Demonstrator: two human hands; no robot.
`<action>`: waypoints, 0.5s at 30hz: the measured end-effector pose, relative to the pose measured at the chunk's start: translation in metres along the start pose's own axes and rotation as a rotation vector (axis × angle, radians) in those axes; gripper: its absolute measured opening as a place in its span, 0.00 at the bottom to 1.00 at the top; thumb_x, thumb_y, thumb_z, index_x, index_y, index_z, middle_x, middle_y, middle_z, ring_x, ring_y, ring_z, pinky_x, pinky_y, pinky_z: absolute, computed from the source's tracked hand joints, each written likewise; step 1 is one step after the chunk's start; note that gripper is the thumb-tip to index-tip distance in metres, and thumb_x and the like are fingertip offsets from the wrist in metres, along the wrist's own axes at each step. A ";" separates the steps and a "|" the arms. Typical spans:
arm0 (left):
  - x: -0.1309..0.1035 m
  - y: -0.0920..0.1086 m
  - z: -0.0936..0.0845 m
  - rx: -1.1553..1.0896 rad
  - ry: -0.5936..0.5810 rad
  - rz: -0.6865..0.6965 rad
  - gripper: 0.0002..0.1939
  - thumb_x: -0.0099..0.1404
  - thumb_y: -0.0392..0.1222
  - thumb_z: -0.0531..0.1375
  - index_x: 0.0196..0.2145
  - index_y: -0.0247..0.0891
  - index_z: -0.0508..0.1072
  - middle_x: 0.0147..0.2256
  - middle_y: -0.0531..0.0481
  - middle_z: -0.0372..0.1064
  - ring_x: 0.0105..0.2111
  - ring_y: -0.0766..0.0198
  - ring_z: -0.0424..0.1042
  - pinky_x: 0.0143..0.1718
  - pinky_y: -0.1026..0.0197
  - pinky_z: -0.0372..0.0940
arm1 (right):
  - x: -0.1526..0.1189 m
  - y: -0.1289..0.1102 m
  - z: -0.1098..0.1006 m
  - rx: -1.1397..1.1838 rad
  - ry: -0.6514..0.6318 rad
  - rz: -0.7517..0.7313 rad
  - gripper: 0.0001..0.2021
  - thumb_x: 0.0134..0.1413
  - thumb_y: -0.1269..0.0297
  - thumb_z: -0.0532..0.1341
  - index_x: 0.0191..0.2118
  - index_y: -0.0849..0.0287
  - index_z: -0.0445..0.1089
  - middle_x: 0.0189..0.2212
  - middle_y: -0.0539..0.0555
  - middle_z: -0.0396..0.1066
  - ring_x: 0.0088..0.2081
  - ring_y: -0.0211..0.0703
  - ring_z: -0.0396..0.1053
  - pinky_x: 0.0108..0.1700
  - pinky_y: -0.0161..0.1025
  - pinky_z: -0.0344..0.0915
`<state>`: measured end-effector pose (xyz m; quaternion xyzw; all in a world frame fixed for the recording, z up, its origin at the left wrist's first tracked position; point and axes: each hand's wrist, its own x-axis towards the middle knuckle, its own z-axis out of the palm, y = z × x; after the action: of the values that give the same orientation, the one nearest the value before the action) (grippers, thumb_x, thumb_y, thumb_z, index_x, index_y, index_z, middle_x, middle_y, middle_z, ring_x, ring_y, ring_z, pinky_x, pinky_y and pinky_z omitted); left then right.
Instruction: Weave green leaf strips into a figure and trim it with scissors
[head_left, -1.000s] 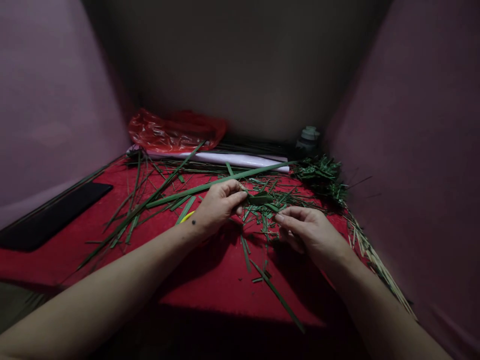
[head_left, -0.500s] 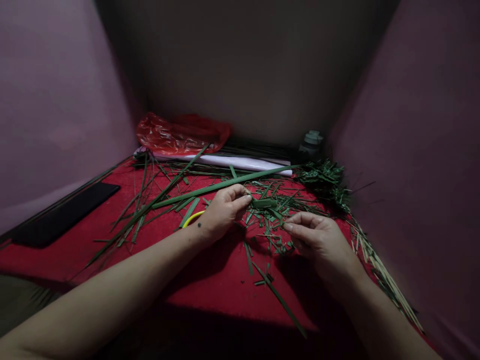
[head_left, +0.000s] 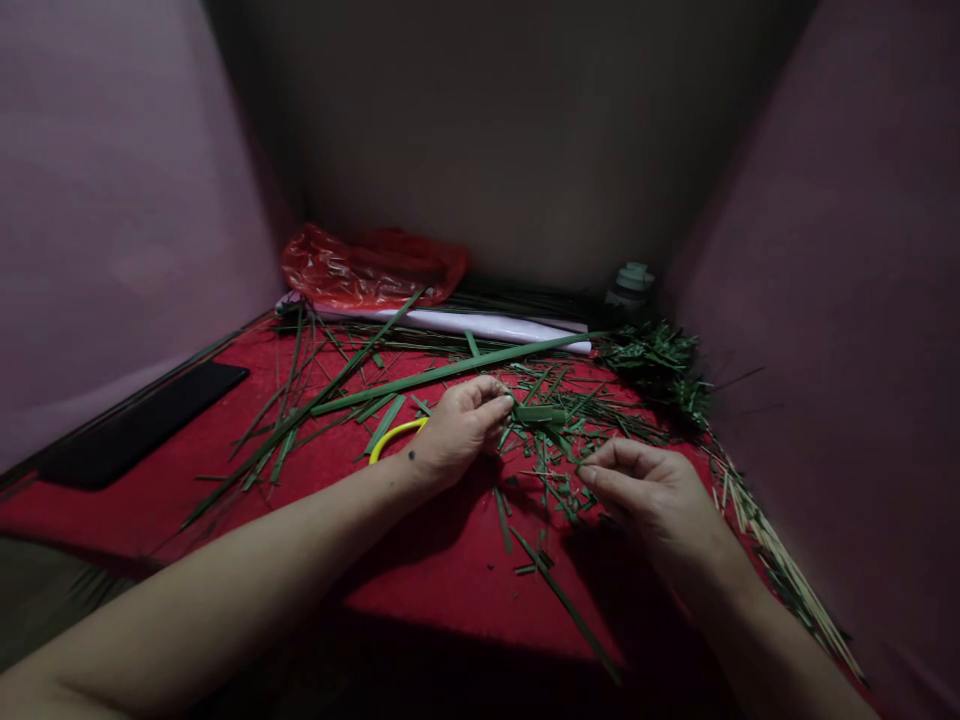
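My left hand (head_left: pixel 471 422) pinches a green leaf strip (head_left: pixel 541 414), which looks folded and sticks out to the right of the fingertips. To the right of it, my right hand (head_left: pixel 637 485) is closed in a pinch, thumb against forefinger, at what seems to be the thin end of a green leaf strip; whether this is the same piece I cannot tell. Cut leaf bits (head_left: pixel 551 480) lie scattered on the red tabletop (head_left: pixel 442 590) beneath both hands. A yellow loop handle (head_left: pixel 390 435) shows partly behind my left wrist.
A long green leaf blade (head_left: pixel 450 370) crosses the table behind my hands. Farther back are a red plastic bag (head_left: pixel 367 268), a white roll (head_left: pixel 495 326) and a bottle (head_left: pixel 631 288). Dark green woven pieces (head_left: pixel 660 365) and pale stalks (head_left: pixel 795 580) line the right; a black flat object (head_left: pixel 142 425) lies left.
The view has shifted slightly, so everything sits a little farther right. My right hand has drawn slightly down from the leaf strip in my left hand.
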<state>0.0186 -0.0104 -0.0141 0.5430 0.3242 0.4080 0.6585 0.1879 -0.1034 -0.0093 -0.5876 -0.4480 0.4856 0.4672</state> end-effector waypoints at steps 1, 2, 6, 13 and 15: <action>0.000 0.000 0.000 -0.007 0.001 0.001 0.08 0.57 0.37 0.56 0.25 0.36 0.58 0.15 0.62 0.49 0.14 0.77 0.48 0.16 0.69 0.49 | 0.000 0.001 0.000 -0.006 0.000 -0.003 0.11 0.41 0.60 0.64 0.22 0.62 0.63 0.15 0.44 0.54 0.18 0.28 0.47 0.20 0.31 0.43; 0.000 -0.001 0.000 -0.012 0.001 0.002 0.08 0.57 0.37 0.56 0.25 0.36 0.58 0.15 0.62 0.49 0.14 0.77 0.48 0.16 0.69 0.49 | -0.001 0.002 -0.001 -0.014 -0.002 -0.005 0.11 0.41 0.60 0.64 0.22 0.62 0.64 0.15 0.44 0.54 0.19 0.29 0.47 0.20 0.31 0.43; 0.001 0.000 -0.002 -0.005 0.001 -0.002 0.07 0.57 0.36 0.56 0.25 0.36 0.58 0.16 0.62 0.48 0.14 0.77 0.48 0.16 0.69 0.48 | -0.003 0.004 -0.003 -0.051 -0.010 0.007 0.11 0.42 0.60 0.63 0.21 0.62 0.64 0.15 0.44 0.54 0.18 0.29 0.47 0.20 0.31 0.43; 0.002 0.002 -0.005 0.016 0.034 0.023 0.08 0.57 0.36 0.57 0.25 0.35 0.59 0.18 0.61 0.50 0.15 0.78 0.48 0.16 0.70 0.44 | -0.007 0.006 -0.008 -0.036 -0.007 0.052 0.11 0.40 0.60 0.64 0.21 0.62 0.65 0.16 0.45 0.57 0.18 0.29 0.50 0.20 0.30 0.46; 0.002 0.001 -0.005 0.019 0.015 0.010 0.08 0.57 0.37 0.57 0.25 0.36 0.58 0.17 0.61 0.49 0.15 0.77 0.48 0.16 0.70 0.46 | -0.009 0.006 -0.009 -0.043 -0.002 0.061 0.11 0.40 0.60 0.64 0.21 0.61 0.65 0.16 0.45 0.57 0.18 0.29 0.50 0.20 0.30 0.46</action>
<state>0.0151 -0.0062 -0.0141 0.5476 0.3301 0.4121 0.6491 0.1963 -0.1144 -0.0133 -0.6102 -0.4407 0.4904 0.4392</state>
